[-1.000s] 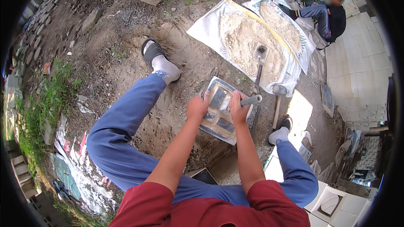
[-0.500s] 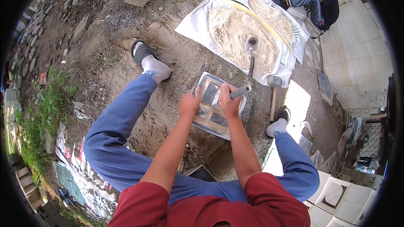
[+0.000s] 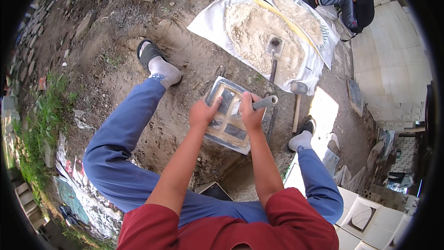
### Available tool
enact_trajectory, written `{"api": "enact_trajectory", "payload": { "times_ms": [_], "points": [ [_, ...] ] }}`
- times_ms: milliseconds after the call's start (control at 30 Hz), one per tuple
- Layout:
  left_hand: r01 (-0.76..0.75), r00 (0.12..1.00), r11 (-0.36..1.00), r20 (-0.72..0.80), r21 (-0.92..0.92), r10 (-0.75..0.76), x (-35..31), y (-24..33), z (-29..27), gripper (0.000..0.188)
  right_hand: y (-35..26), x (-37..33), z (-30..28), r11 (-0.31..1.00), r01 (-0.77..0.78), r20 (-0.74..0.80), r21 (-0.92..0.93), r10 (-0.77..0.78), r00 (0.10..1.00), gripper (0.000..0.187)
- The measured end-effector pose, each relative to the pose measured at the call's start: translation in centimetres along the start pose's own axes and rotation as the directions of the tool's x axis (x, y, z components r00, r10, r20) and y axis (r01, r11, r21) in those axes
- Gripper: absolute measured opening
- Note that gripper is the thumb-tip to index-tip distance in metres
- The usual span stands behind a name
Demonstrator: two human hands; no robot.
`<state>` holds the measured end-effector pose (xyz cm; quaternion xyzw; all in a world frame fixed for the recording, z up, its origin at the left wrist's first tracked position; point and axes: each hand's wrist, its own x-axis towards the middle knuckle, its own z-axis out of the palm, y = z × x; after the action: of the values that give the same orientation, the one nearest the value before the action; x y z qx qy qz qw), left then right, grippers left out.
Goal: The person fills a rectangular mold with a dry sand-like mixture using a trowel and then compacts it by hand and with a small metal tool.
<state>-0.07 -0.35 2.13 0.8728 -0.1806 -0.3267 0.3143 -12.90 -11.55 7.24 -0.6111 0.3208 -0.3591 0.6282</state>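
Note:
A square grey metal mould [image 3: 213, 135] lies tilted between my knees, with dark rectangular panels set among sandy channels. At its left edge, my left hand [image 3: 202, 114] is closed, its thumb lying over the rim; the other fingers are mostly hidden. My right hand [image 3: 251, 115] is wrapped round a grey metal pipe handle [image 3: 266, 102] on the mould's right side, and the open pipe end sticks out past the fist. Both forearms reach forward from red sleeves.
Two white sacks [image 3: 208, 22] spread with pale sandy powder [image 3: 247, 28] lie ahead. A rod-handled square tamper [image 3: 274, 67] rests on the powder, and a mallet [image 3: 297, 106] beside it. Pale blocks [image 3: 365, 215] stand at right. Another person [image 3: 354, 9] sits far right.
The scene has shifted slightly left in view. My left hand has moved a little left with the mould's edge, and the mould looks slightly turned. Both hands keep their hold.

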Motion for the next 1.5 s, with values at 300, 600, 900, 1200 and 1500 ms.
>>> {"api": "enact_trajectory", "payload": {
  "times_ms": [300,600,900,1200,1500],
  "points": [
    [0.009,1.0,0.999,0.023,-0.031,-0.008,0.5,-0.5,0.2,0.078,1.1,-0.6,-1.0,0.995,0.004,-0.005,-0.103,-0.005,1.0,0.036],
    [0.04,0.998,0.999,0.049,-0.004,-0.04,0.5,-0.3,-0.6,0.085,-4.9,-0.8,-0.9,0.992,0.036,0.03,0.119,-0.04,0.999,0.043],
    [0.019,0.998,0.998,0.069,-0.055,-0.015,0.2,-0.2,-0.4,0.084,-2.2,-1.1,-1.9,0.996,-0.075,0.025,0.044,0.074,0.997,0.046],
    [-0.008,0.998,1.0,0.06,0.006,0.008,0.1,0.3,-0.1,0.082,0.8,-1.3,-4.6,0.998,0.022,0.0,-0.051,-0.022,1.0,0.043],
    [0.063,0.995,0.997,0.073,0.034,-0.065,0.5,-0.1,-0.5,0.081,-4.0,-1.8,-4.1,0.997,-0.045,-0.035,0.055,0.047,0.998,0.045]
  ]
}}
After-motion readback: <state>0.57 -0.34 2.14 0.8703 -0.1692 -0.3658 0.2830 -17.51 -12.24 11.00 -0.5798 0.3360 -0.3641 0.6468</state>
